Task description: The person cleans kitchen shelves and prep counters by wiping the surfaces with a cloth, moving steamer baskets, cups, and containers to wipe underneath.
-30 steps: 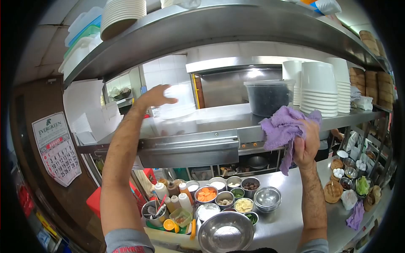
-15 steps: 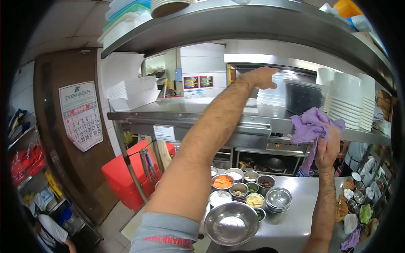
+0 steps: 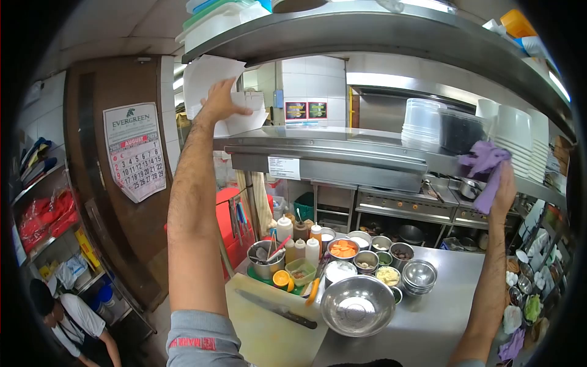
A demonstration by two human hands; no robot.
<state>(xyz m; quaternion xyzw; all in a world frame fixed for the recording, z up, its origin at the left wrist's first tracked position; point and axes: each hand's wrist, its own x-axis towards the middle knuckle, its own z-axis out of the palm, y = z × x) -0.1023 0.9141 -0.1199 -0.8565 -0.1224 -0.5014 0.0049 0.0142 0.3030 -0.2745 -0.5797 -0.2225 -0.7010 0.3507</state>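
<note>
My left hand [image 3: 225, 103] is raised at the left end of the steel shelf [image 3: 293, 136], fingers spread, against a stack of white paper boxes [image 3: 244, 122]. Whether it touches them I cannot tell. On the right, my right hand [image 3: 504, 186] grips a crumpled purple cloth [image 3: 486, 164] at the shelf's front edge. Close to the cloth stand a black-filled clear tub [image 3: 461, 131], a stack of clear containers [image 3: 422, 122] and stacked white tubs [image 3: 512, 137].
Below are a steel bowl [image 3: 358, 306], small steel bowls [image 3: 419, 275], sliced carrots [image 3: 343, 248], squeeze bottles [image 3: 312, 251], and a knife [image 3: 278, 309] on a cutting board [image 3: 257, 333]. A person [image 3: 73, 321] is at the lower left. An upper shelf [image 3: 367, 25] hangs overhead.
My left hand has moved from the clear containers leftward to the white boxes. The view has turned left, showing the cutting board and knife. My right hand still holds the cloth.
</note>
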